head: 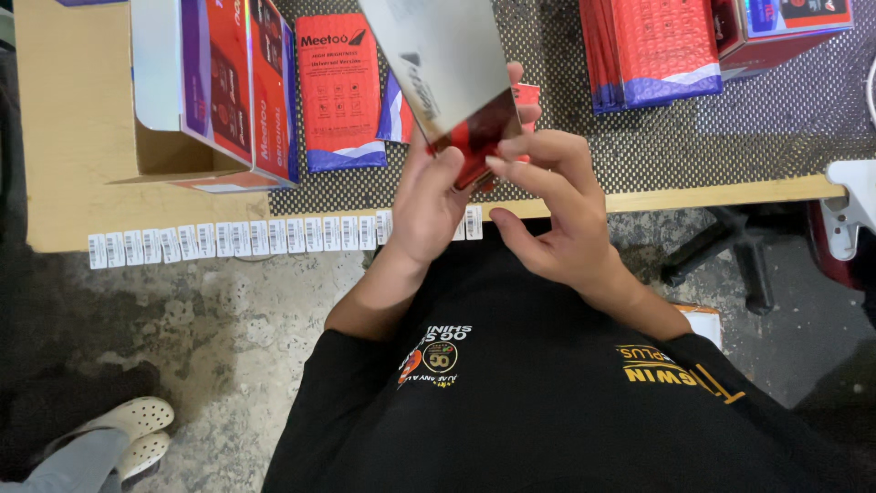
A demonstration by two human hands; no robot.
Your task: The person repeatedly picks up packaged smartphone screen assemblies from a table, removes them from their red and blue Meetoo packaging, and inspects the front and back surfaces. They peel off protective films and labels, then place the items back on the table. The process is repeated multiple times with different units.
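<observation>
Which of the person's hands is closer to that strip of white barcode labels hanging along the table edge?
The left. The left hand sits just above the strip of white barcode labels, at its right-hand end, gripping the red and silver box. The right hand is further right, fingertips on the box's lower end.

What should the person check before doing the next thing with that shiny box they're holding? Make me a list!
1. Both hands on the box: ok. The left hand and right hand both grip the red and silver box at its lower end.
2. Box clear of the table: ok. It is lifted above the patterned mat.
3. Box flap shut: cannot tell; the fingers cover that end.
4. Label strip within reach: ok. The white barcode stickers hang along the table edge.
5. Space beside the hands: ok. The red padded envelope and the open carton lie apart to the left.
</observation>
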